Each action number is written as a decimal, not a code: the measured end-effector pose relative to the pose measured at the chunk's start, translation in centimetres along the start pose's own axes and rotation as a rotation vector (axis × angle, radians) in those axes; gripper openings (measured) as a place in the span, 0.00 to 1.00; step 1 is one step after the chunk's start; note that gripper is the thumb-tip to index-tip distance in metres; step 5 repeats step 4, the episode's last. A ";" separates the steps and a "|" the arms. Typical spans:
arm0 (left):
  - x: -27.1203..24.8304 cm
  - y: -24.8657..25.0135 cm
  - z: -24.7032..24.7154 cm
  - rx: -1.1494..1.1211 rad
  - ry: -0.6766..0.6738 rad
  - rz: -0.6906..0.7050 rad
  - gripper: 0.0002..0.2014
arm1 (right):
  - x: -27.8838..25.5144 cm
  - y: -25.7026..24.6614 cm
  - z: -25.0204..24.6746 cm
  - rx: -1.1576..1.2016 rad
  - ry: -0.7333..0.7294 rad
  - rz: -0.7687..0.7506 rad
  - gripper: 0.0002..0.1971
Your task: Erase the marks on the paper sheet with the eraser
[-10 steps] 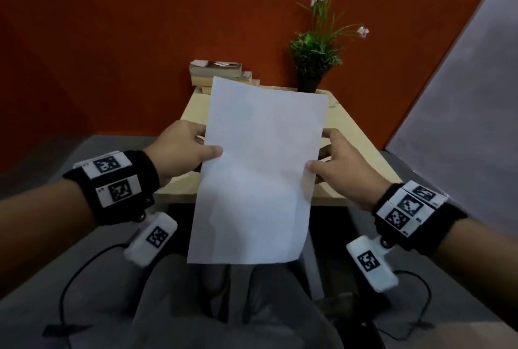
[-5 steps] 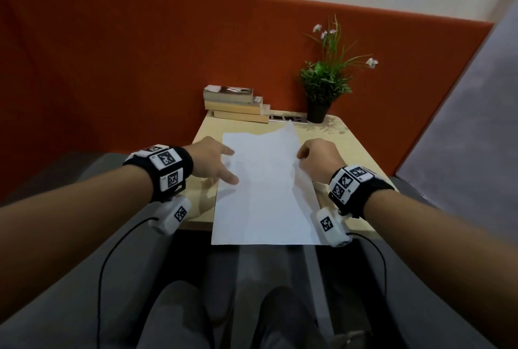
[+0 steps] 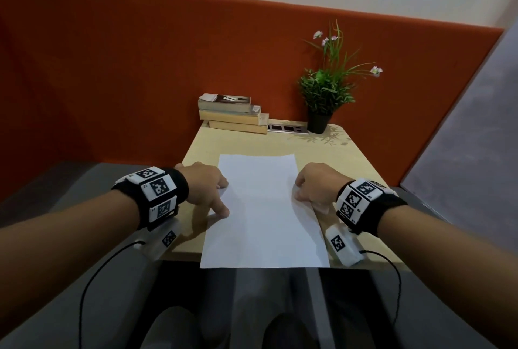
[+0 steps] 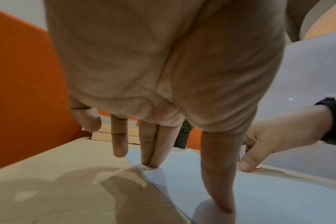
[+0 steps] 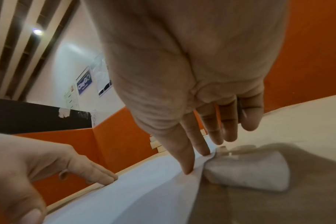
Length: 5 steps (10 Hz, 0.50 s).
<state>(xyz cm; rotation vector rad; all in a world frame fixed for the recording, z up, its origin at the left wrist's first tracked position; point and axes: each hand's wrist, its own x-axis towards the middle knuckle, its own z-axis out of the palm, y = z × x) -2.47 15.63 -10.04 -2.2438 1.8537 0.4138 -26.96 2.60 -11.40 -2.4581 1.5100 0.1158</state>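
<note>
I see the flat white paper sheet (image 3: 263, 208) lying longways away from me on the pale wooden table (image 3: 336, 158), with my left hand (image 3: 204, 186) and right hand (image 3: 316, 186) pressing straight fingers on its side edges, and no eraser anywhere.

A plain white paper sheet (image 3: 263, 208) lies lengthwise on the table's near half, its 6 o'clock edge overhanging the table's front. Its 3 o'clock edge is lifted and curled. No marks show on it.
</note>
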 end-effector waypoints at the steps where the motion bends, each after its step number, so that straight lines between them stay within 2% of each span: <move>1: 0.1 -0.3 0.3 0.034 -0.018 0.036 0.36 | 0.7 0.5 0.4 -0.068 0.000 -0.050 0.19; 2: 0.4 -0.6 0.7 0.044 -0.024 0.069 0.27 | 0.8 0.8 0.6 -0.135 -0.034 -0.082 0.11; 3: 0.7 -1.1 1.2 0.041 -0.034 0.086 0.35 | 0.1 0.8 -0.3 -0.230 -0.095 -0.130 0.11; 4: 0.5 -1.1 1.0 -0.001 -0.055 0.144 0.41 | -0.8 0.9 -1.7 -0.246 -0.180 -0.185 0.15; 5: 0.5 -1.1 1.0 -0.001 -0.055 0.144 0.41 | -0.8 0.9 -1.7 -0.246 -0.180 -0.185 0.15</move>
